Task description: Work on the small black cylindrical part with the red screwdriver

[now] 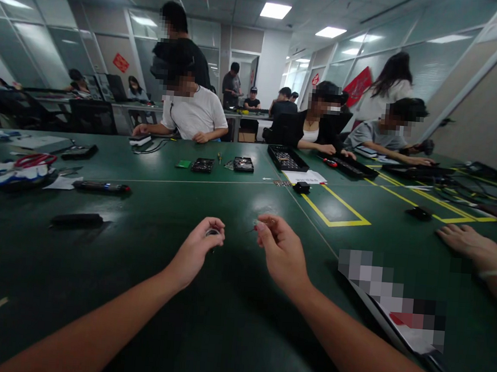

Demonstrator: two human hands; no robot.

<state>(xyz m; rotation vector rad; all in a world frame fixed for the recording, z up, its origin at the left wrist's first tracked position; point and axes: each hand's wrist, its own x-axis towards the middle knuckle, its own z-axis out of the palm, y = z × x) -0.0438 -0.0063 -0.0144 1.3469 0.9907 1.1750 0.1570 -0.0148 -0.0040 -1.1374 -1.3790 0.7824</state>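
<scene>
Both of my hands are held over the middle of the green table, a short gap apart. My left hand point(196, 248) has its fingers curled around a small round thing with a shiny silver rim point(212, 232), mostly hidden by the thumb and fingers. In my right hand point(284, 252), thumb and fingertips pinch a tiny piece with red and pale green parts point(255, 225). A thin point sticks out of it toward the left hand. It is too small to tell its kind.
Beyond my hands lie a green circuit board point(183, 164), hard drives point(244, 164) and a black tray point(288, 158). An electric screwdriver point(102, 187) and a black bar point(78, 219) lie left. Another person's hand point(468, 240) rests at right, behind a blurred-out flat item. Several people sit opposite.
</scene>
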